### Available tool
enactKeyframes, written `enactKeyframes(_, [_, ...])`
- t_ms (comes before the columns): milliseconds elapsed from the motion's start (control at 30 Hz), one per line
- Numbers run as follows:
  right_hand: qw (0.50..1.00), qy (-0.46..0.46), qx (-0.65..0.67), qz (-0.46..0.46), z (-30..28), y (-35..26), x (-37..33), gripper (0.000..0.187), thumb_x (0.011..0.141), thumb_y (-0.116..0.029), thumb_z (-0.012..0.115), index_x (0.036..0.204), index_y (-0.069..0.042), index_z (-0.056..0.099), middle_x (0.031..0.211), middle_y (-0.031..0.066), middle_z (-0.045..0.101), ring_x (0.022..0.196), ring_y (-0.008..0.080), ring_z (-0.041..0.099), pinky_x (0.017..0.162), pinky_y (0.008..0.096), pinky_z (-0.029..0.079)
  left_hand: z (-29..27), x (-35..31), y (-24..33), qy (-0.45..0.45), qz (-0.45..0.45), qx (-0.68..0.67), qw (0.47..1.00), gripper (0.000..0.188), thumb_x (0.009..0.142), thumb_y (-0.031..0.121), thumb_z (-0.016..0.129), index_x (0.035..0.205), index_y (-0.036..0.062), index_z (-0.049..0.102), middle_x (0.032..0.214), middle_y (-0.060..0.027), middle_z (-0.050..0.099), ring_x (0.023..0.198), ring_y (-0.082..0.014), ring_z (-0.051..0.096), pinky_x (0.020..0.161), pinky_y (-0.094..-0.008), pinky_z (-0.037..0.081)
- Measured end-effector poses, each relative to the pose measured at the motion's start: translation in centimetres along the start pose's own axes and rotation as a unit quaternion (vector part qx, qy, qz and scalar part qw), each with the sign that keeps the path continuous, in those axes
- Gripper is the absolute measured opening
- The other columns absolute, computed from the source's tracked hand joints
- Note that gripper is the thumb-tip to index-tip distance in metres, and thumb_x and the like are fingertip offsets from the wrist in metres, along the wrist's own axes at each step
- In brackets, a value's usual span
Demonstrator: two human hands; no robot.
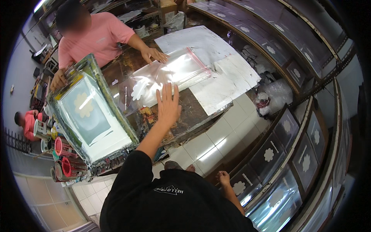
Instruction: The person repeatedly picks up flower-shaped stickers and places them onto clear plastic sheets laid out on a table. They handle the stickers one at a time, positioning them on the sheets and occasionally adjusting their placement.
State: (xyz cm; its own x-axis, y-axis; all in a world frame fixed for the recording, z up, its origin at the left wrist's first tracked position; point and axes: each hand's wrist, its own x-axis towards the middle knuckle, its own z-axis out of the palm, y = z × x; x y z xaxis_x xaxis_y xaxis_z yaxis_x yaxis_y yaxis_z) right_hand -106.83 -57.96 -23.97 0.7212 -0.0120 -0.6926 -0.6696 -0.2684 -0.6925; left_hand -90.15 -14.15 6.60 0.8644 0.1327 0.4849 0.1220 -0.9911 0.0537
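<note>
My left hand [169, 104] lies flat, fingers spread, on the near edge of a stack of clear plastic bags [174, 71]. The bags have a pink strip along one end and a white flower-shaped print near the other. To the left a screen-printing frame [114, 101] is tilted up, with a flower shape in its mesh and white ink along its near end. My right hand [223, 178] is low at my side with fingers curled, nothing visible in it, beside printed sheets [247, 185] on the lower rack.
Across the table a co-worker in pink [100, 33] has one hand [154, 55] on the bags and the other [58, 79] at the frame. White sheets [220, 65] cover the table's right end. Paint tubs [73, 167] stand at left. Racks of printed sheets [266, 44] line the right.
</note>
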Motion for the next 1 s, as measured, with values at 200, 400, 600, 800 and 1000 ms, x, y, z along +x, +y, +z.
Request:
enactKeyframes(200, [0.993, 0.020, 0.105, 0.055, -0.1, 1.4, -4.1, 0.007, 0.097, -0.011, 0.059, 0.100, -0.005, 0.060, 0.081, 0.0040, 0.063, 0.069, 0.0154, 0.062, 0.060, 0.0292, 0.050, 7.9, 3.7, -3.9, -0.119, 0.039, 0.098, 0.987, 0.049, 0.085, 0.014, 0.058, 0.132, -0.0029, 0.053, 0.137, -0.0172, 0.053, 0.128, -0.0320, 0.046, 0.112, -0.0579, 0.028])
enactKeyframes(400, [0.980, -0.083, 0.170, -0.053, -1.6, 1.3, -2.1, 0.015, 0.097, -0.017, 0.058, 0.110, -0.008, 0.058, 0.095, 0.0038, 0.064, 0.085, 0.0210, 0.067, 0.073, 0.0337, 0.055, 5.4, 0.6, 2.0, -0.035, 0.133, 0.013, 0.990, 0.045, 0.087, 0.014, 0.056, 0.128, -0.0047, 0.056, 0.135, -0.0184, 0.055, 0.126, -0.0344, 0.049, 0.112, -0.0609, 0.027])
enactKeyframes(600, [0.856, -0.221, 0.418, -0.208, 2.4, -25.3, -13.5, 0.058, 0.101, -0.037, 0.055, 0.148, -0.008, 0.035, 0.152, 0.0150, 0.038, 0.130, 0.0319, 0.048, 0.105, 0.0438, 0.043, -2.1, -5.1, 10.6, -0.066, 0.249, -0.125, 0.958, 0.048, 0.089, 0.018, 0.057, 0.131, -0.0044, 0.055, 0.137, -0.0191, 0.054, 0.129, -0.0356, 0.046, 0.112, -0.0643, 0.026])
enactKeyframes(800, [0.932, -0.092, 0.252, -0.242, 3.5, -30.0, -19.2, 0.043, 0.098, -0.026, 0.060, 0.135, -0.003, 0.055, 0.136, 0.0110, 0.055, 0.120, 0.0187, 0.054, 0.100, 0.0390, 0.046, -7.6, -11.8, 13.7, -0.090, 0.404, -0.215, 0.884, 0.045, 0.092, 0.020, 0.054, 0.130, -0.0040, 0.057, 0.139, -0.0177, 0.053, 0.133, -0.0350, 0.044, 0.113, -0.0644, 0.022])
enactKeyframes(1000, [0.936, 0.146, 0.129, -0.293, 6.8, -19.4, -25.4, 0.034, 0.094, -0.007, 0.051, 0.126, 0.001, 0.061, 0.121, 0.0128, 0.065, 0.107, 0.0173, 0.064, 0.091, 0.0310, 0.050, -10.9, -20.8, 11.0, -0.168, 0.546, -0.269, 0.775, 0.067, 0.086, 0.035, 0.067, 0.138, -0.0040, 0.048, 0.150, -0.0226, 0.040, 0.144, -0.0382, 0.031, 0.117, -0.0642, 0.014])
